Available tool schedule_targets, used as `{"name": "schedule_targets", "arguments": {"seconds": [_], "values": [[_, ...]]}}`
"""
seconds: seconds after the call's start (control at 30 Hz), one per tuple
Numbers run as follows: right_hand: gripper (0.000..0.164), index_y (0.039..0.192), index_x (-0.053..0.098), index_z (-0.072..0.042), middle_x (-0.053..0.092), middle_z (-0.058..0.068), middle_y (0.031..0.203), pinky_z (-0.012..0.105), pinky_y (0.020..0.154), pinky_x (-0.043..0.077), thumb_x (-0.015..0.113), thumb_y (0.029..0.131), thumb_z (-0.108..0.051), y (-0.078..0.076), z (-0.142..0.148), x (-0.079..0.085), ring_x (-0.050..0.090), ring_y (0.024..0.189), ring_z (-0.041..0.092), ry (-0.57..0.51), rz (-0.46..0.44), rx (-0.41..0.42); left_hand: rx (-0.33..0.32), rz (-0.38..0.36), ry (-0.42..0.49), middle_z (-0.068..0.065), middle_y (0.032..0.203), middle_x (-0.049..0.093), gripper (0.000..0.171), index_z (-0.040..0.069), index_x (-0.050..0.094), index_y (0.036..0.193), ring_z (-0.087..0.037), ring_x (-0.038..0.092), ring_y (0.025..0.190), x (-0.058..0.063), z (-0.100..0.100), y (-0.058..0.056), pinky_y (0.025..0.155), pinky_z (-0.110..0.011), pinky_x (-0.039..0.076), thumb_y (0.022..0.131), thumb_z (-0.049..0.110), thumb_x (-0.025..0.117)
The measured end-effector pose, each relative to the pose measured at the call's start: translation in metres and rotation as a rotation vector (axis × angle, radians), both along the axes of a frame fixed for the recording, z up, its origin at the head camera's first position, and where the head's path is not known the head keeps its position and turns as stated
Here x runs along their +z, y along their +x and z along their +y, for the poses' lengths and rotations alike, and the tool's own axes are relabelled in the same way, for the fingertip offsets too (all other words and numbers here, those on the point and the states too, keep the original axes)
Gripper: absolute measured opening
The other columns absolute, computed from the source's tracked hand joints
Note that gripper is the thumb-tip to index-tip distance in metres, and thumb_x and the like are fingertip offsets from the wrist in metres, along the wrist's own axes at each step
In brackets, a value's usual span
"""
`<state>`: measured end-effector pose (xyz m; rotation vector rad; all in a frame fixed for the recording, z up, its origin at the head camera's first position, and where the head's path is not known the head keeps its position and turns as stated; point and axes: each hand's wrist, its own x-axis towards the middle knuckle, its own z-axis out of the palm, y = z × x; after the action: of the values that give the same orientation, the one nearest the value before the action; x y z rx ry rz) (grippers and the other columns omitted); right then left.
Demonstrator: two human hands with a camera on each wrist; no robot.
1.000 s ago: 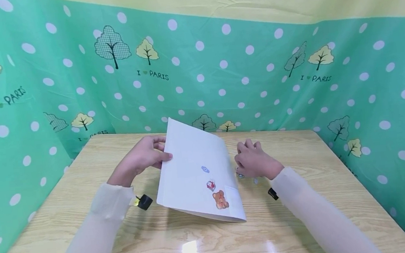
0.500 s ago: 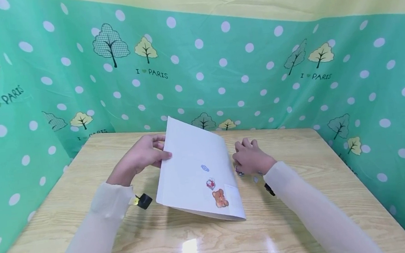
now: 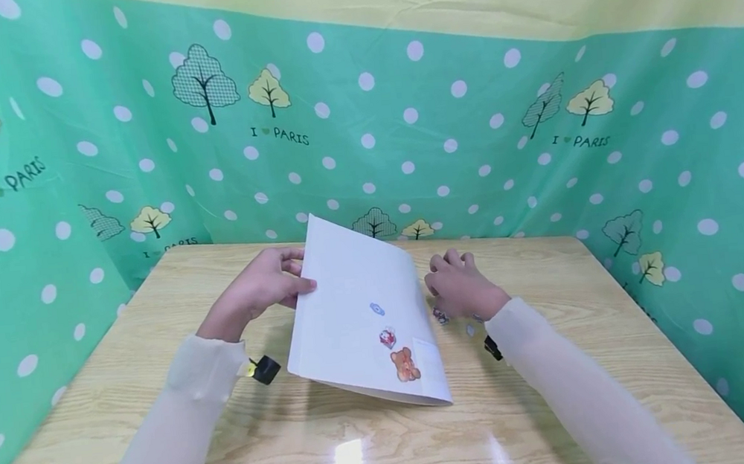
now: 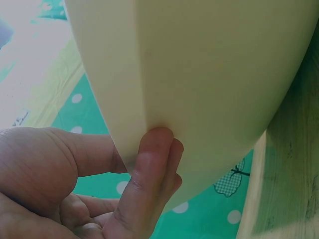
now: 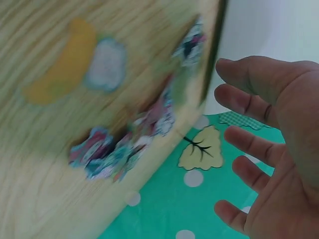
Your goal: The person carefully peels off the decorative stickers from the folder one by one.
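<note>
A white folder point(image 3: 361, 293) stands tilted over the table, its lower edge bowed. My left hand point(image 3: 272, 283) pinches its left edge; the left wrist view shows the thumb on one face and fingers point(image 4: 155, 154) on the other. Its front bears a brown bear sticker point(image 3: 404, 365), a red-and-white sticker point(image 3: 387, 337) and a small blue sticker point(image 3: 377, 309). Beside its right edge, my right hand point(image 3: 465, 286) hovers over loose stickers point(image 3: 441, 316). In the right wrist view its fingers point(image 5: 254, 144) are bent and spread, holding nothing.
On the wooden table point(image 3: 577, 339), the right wrist view shows a yellow-orange curved sticker point(image 5: 70, 64), a pale blue-edged sticker point(image 5: 105, 64) and a cluster of colourful stickers point(image 5: 119, 154). A green dotted curtain point(image 3: 403, 132) hangs behind the table and along both sides.
My right hand has shifted slightly left, toward the folder, and more of the stickers under it show. My left hand and the folder have stayed in place.
</note>
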<state>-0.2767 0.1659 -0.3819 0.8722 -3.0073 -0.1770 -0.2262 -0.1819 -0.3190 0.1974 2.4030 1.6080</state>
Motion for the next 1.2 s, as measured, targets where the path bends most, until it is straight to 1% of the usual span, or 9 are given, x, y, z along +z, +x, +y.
{"name": "schedule_targets", "arguments": {"seconds": [0.1, 0.2, 0.33, 0.5, 0.67, 0.8, 1.0, 1.2], "values": [[0.013, 0.087, 0.065, -0.022, 0.054, 0.008, 0.130, 0.068, 0.106, 0.029, 0.072, 0.096, -0.028, 0.002, -0.002, 0.001, 0.038, 0.125, 0.037, -0.081, 0.002, -0.004, 0.000, 0.000, -0.003, -0.025, 0.116, 0.060, 0.065, -0.009, 0.037, 0.150, -0.028, 0.074, 0.082, 0.000, 0.000, 0.000, 0.074, -0.041, 0.064, 0.094, -0.002, 0.068], [0.009, 0.095, 0.070, -0.022, 0.054, 0.008, 0.135, 0.065, 0.105, 0.031, 0.071, 0.097, -0.031, 0.004, -0.006, 0.005, 0.036, 0.129, 0.037, -0.148, 0.012, -0.005, 0.002, 0.002, -0.003, -0.025, 0.116, 0.060, 0.065, -0.009, 0.037, 0.150, -0.028, 0.074, 0.083, 0.000, 0.000, 0.001, 0.074, -0.041, 0.063, 0.094, -0.002, 0.068], [0.015, 0.105, 0.074, -0.021, 0.053, 0.009, 0.138, 0.061, 0.101, 0.032, 0.071, 0.097, -0.033, 0.010, -0.012, 0.013, 0.035, 0.130, 0.038, -0.222, 0.015, 0.011, 0.002, 0.001, 0.001, -0.025, 0.116, 0.058, 0.066, -0.009, 0.037, 0.151, -0.029, 0.074, 0.083, 0.001, 0.000, 0.001, 0.075, -0.041, 0.063, 0.094, -0.002, 0.069], [0.024, 0.115, 0.074, -0.020, 0.052, 0.010, 0.142, 0.060, 0.101, 0.031, 0.070, 0.098, -0.036, 0.017, -0.019, 0.015, 0.035, 0.130, 0.039, -0.270, 0.022, 0.040, -0.002, 0.007, 0.001, -0.025, 0.116, 0.059, 0.065, -0.009, 0.037, 0.150, -0.029, 0.074, 0.083, 0.001, 0.000, 0.000, 0.075, -0.041, 0.063, 0.094, -0.002, 0.069], [0.026, 0.116, 0.073, -0.020, 0.051, 0.009, 0.143, 0.059, 0.102, 0.030, 0.070, 0.098, -0.039, 0.024, -0.026, 0.014, 0.035, 0.131, 0.039, -0.290, 0.042, 0.058, 0.007, 0.001, -0.005, -0.025, 0.115, 0.059, 0.064, -0.008, 0.038, 0.150, -0.029, 0.074, 0.083, 0.000, 0.001, -0.001, 0.075, -0.042, 0.063, 0.094, -0.002, 0.068], [0.027, 0.116, 0.073, -0.020, 0.052, 0.009, 0.143, 0.059, 0.104, 0.030, 0.069, 0.098, -0.040, 0.029, -0.031, 0.014, 0.036, 0.131, 0.038, -0.311, 0.044, 0.075, 0.004, 0.005, -0.005, -0.024, 0.115, 0.059, 0.064, -0.008, 0.038, 0.150, -0.029, 0.074, 0.083, -0.001, 0.001, -0.001, 0.075, -0.042, 0.063, 0.094, -0.002, 0.068], [0.025, 0.115, 0.074, -0.022, 0.051, 0.007, 0.143, 0.059, 0.105, 0.031, 0.068, 0.099, -0.041, 0.034, -0.035, 0.014, 0.036, 0.131, 0.037, -0.312, 0.067, 0.105, -0.005, 0.004, 0.008, -0.024, 0.114, 0.059, 0.064, -0.009, 0.038, 0.150, -0.029, 0.074, 0.083, -0.002, 0.000, -0.001, 0.075, -0.042, 0.063, 0.094, -0.002, 0.068], [0.024, 0.113, 0.075, -0.023, 0.052, 0.007, 0.142, 0.060, 0.105, 0.032, 0.071, 0.097, -0.041, 0.040, -0.041, 0.014, 0.037, 0.131, 0.038, -0.309, 0.115, 0.162, -0.009, 0.006, 0.002, -0.024, 0.114, 0.059, 0.065, -0.008, 0.037, 0.151, -0.029, 0.074, 0.083, -0.002, 0.000, -0.001, 0.074, -0.042, 0.063, 0.094, -0.002, 0.068]]}}
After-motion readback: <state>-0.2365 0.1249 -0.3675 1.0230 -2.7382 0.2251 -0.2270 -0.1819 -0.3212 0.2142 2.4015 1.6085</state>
